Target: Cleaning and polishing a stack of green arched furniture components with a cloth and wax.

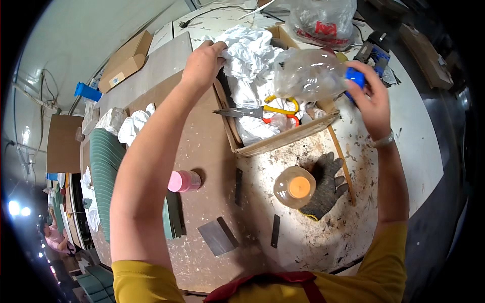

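Note:
My left hand (203, 64) is closed at the far left edge of an open cardboard box (288, 143), pinching the crumpled white cloth (246, 48) that fills it. On the right, my right hand (372, 98) grips a large clear plastic bottle (313, 74) by its blue cap end. The bottle is tilted on its side over the box, apparently with little in it. Scissors (268, 110) with yellow and orange handles lie across the cloth, blades pointing left over the box's rim.
Nearer me stand a bottle with an orange cap (298, 187) and a pink-capped bottle (184, 181). A dark work glove (326, 187), a grey sheet (217, 237) and dark strips (275, 231) lie about. A plastic bag (322, 22) sits behind the box; green rolled material (105, 177) is leftmost.

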Motion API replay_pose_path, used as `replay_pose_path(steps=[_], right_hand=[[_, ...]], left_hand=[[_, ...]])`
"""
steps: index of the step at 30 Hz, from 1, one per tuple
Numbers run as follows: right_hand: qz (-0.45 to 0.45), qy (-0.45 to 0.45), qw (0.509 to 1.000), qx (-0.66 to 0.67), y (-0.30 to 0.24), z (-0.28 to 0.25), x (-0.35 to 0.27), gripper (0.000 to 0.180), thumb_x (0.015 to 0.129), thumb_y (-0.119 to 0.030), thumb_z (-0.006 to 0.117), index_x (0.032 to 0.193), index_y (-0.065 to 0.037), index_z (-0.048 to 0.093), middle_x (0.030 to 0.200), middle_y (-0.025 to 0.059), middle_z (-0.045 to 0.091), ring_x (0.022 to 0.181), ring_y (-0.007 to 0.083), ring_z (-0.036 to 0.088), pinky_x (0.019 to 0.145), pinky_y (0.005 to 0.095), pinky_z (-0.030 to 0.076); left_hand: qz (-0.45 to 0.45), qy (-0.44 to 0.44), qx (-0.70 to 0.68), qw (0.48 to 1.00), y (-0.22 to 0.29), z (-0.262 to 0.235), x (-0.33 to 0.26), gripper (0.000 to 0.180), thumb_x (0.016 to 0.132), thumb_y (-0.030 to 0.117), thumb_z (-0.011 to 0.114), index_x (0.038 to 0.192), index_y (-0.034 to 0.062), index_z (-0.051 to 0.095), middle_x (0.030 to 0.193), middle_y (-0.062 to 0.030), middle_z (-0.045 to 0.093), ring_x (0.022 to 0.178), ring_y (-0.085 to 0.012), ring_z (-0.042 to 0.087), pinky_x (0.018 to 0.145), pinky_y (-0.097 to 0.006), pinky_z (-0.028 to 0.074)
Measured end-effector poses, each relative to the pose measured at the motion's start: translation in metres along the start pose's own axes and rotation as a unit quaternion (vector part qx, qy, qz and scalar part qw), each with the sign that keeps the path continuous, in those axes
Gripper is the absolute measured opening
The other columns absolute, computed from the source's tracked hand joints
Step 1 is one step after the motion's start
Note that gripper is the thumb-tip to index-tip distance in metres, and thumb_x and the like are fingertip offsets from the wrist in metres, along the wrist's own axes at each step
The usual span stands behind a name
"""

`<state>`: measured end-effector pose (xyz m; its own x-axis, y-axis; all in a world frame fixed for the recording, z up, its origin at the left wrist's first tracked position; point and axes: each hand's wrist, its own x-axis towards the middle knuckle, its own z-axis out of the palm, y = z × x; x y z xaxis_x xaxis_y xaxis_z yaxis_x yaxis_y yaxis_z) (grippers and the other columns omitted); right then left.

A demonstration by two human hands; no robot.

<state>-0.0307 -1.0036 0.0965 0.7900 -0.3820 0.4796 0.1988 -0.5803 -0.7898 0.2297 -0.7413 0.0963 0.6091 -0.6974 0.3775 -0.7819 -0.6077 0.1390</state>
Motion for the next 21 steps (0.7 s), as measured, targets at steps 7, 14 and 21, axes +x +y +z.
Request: replay_pose_path(steps=[7,14,21], right_hand=[[0.062,0.111,0.979,0.16,0.014,-0.003,-0.002,0.033,0.097,-0.023,0.058,0.125,-0.005,0.06,0.092,-0.0008,0.058,0.081,0.0058,0.05,0.074,0.0207,0.042],[0.041,0.073,0.991,0.104,0.009,0.008,-0.008,0.036,0.096,-0.026,0.061,0.125,-0.006,0.06,0.103,0.0003,0.06,0.086,0.0059,0.05,0.078,0.0193,0.04],[0.049,0.077,0.988,0.127,0.009,0.002,-0.009,0.036,0.097,-0.024,0.059,0.127,-0.003,0.059,0.108,0.0015,0.06,0.088,0.0073,0.051,0.081,0.0212,0.041]], left_hand=[[0.247,-0.027,-0.105,0.963,0.033,-0.024,-0.037,0.053,0.076,0.015,0.077,0.125,0.011,0.058,0.125,-0.0105,0.059,0.116,-0.0319,0.055,0.098,-0.042,0.047],[0.278,-0.258,0.146,0.914,0.069,-0.006,-0.06,0.042,0.077,0.028,0.072,0.113,0.0125,0.058,0.107,-0.0054,0.063,0.103,-0.0211,0.062,0.089,-0.035,0.047],[0.307,-0.111,0.251,0.911,0.048,-0.01,-0.015,0.03,0.084,0.011,0.06,0.114,0.015,0.063,0.105,-0.0008,0.065,0.103,-0.0191,0.062,0.086,-0.035,0.049]])
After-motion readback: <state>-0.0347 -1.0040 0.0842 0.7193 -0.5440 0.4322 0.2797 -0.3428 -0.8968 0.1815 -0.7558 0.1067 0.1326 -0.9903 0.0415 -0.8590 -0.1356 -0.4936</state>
